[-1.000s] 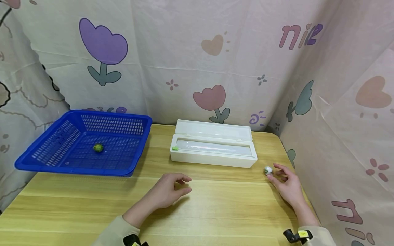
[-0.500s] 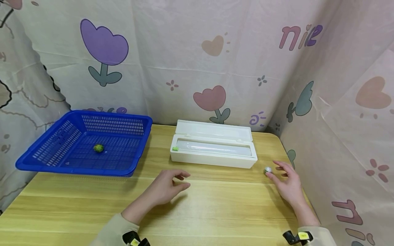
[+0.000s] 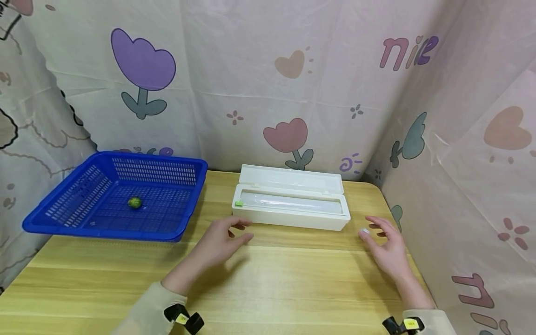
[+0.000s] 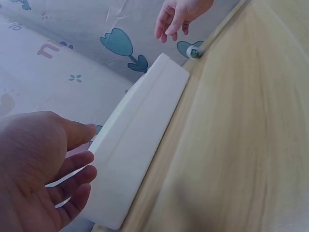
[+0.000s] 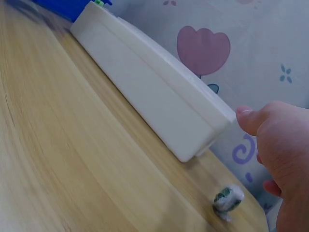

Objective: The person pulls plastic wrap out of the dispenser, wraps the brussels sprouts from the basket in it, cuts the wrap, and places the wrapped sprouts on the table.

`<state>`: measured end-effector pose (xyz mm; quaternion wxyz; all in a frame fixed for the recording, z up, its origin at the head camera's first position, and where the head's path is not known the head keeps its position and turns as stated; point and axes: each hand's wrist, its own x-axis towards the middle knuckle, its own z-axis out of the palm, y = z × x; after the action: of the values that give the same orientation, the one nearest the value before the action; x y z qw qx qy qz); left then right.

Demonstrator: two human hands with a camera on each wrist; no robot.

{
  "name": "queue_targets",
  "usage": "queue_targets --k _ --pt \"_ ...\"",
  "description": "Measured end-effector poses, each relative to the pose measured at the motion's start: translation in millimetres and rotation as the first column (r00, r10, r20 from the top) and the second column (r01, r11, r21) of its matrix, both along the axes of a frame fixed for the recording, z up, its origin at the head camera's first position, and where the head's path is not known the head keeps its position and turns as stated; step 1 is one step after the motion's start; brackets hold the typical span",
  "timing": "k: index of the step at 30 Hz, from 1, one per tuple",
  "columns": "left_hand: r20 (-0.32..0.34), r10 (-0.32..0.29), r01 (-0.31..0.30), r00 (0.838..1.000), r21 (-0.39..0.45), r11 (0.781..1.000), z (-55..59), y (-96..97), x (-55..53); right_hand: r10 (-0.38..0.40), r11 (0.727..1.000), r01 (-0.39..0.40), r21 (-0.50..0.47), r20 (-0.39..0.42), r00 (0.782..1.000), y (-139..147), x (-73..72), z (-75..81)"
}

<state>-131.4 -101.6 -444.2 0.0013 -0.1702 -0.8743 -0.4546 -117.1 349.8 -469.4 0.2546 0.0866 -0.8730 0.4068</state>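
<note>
A tulip-printed curtain (image 3: 234,56) hangs behind the wooden table (image 3: 301,284).

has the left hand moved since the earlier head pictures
Yes: against the white box in the head view, the left hand has shifted up the picture and slightly left.

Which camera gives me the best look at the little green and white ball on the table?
The right wrist view: the ball appears largest there, uncovered, its green and white patches showing. The left wrist view shows it small, near the far end of the box; in the head view, the right hand mostly hides it.
</note>
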Motion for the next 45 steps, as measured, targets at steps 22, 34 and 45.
queue_targets --k 22,34,45 --pt "-0.111 0.073 -0.065 0.991 0.077 0.995 6.2 -2.6 -29.6 0.064 0.998 -0.064 -0.008 -0.019 0.998 -23 -8.8 10.7" --pt "-0.115 0.041 -0.027 0.993 0.126 0.992 8.1 2.8 -53.5 0.155 0.988 -0.155 -0.010 -0.033 0.987 -35 -22.8 12.0" --pt "-0.122 0.048 -0.044 0.991 0.034 0.998 10.5 6.7 -74.3 0.185 0.983 -0.185 -0.003 0.049 0.982 -44 -40.9 16.8"
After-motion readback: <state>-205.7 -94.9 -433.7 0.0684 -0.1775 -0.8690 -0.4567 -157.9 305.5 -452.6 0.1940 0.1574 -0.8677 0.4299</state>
